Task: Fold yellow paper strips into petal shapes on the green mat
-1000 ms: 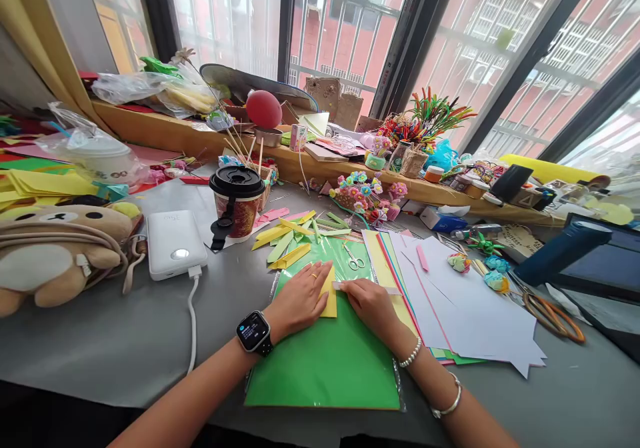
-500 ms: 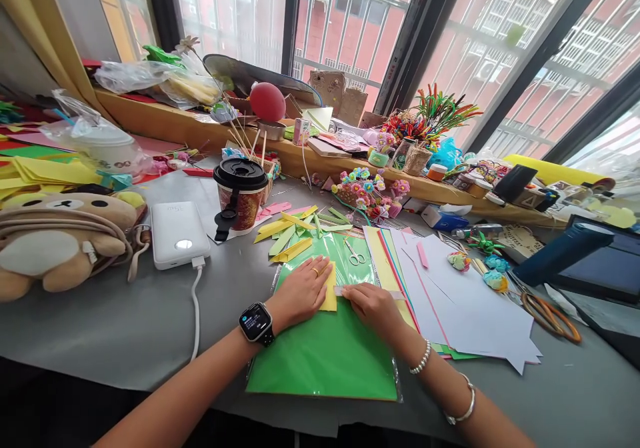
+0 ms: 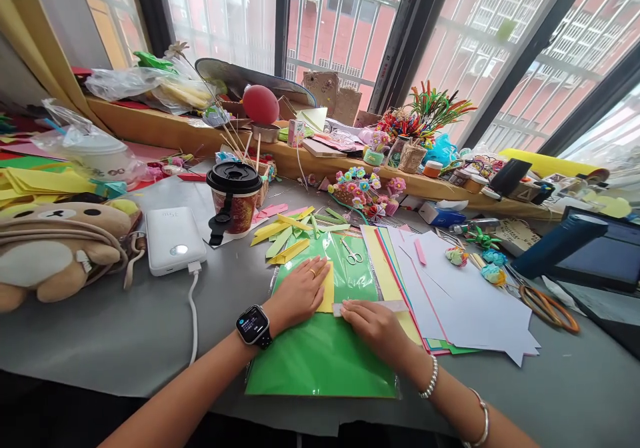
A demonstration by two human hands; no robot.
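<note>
- The folded paper [image 3: 328, 295] was plain yellow.
- The sheet pack [image 3: 320, 365] was bright green.
- The flat strip [image 3: 393, 307] looked pale grey.
- The folded strips [image 3: 289, 252] mixed yellow with light green.
- The small scissors [image 3: 355, 257] had whitish handles.
- The top sheets [image 3: 480, 315] were white, with red, blue, yellow and green edges among the stack.
- The counter [image 3: 75, 345] was grey.
- The cup [image 3: 241, 213] was dark red with a mottled golden pattern; its lid [image 3: 233, 176] was black.
- The power bank [image 3: 173, 235] was white.
- The plush toy [image 3: 63, 287] was tan with a white belly.
- The beaded bracelet [image 3: 429, 377] was silver.
- The balloon [image 3: 261, 104] was red.
</note>
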